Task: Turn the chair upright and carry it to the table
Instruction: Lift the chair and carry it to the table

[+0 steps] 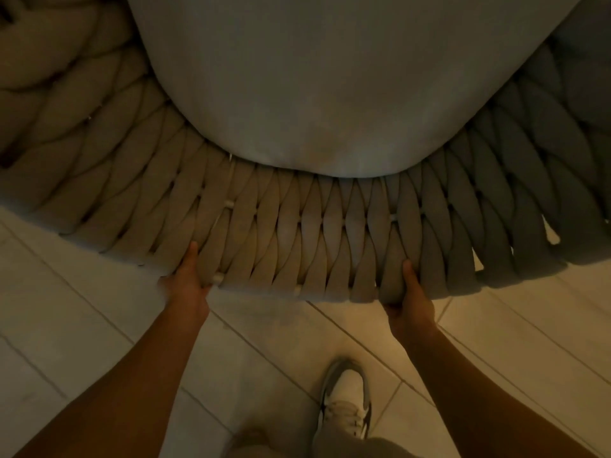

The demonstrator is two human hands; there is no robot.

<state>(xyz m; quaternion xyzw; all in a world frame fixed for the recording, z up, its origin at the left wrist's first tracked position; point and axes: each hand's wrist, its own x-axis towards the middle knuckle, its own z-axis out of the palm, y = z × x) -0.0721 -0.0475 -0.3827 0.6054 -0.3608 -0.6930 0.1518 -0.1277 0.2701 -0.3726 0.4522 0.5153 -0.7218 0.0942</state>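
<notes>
Two bare forearms reach forward from the bottom of the view, and between them sit a grey trouser leg and a white-and-grey sneaker (345, 399) planted on the pale tiled floor (82, 325).

At the end of the left arm, the left hand (187, 279) curls around the lower edge of a round armchair woven from thick beige fabric rope (297, 233), thumb lying up over the weave and the fingers tucked out of sight under the rim. That grip is closed on the chair's edge. The right hand (410, 289) does the same further along the same rim: thumb on top, fingers hidden beneath, grip closed on the rope edge. The hands are set well apart, one on each side of the rim's nearest stretch.

The chair fills the whole upper half of the view, directly ahead of the person and close to the body. Its woven band curves from the left edge to the right edge, and a large pale grey seat cushion (330, 77) lies inside that curve. Small white frame pieces show through gaps in the weave near the left hand. Dim, warm light makes it hard to tell whether the chair rests on the floor.
</notes>
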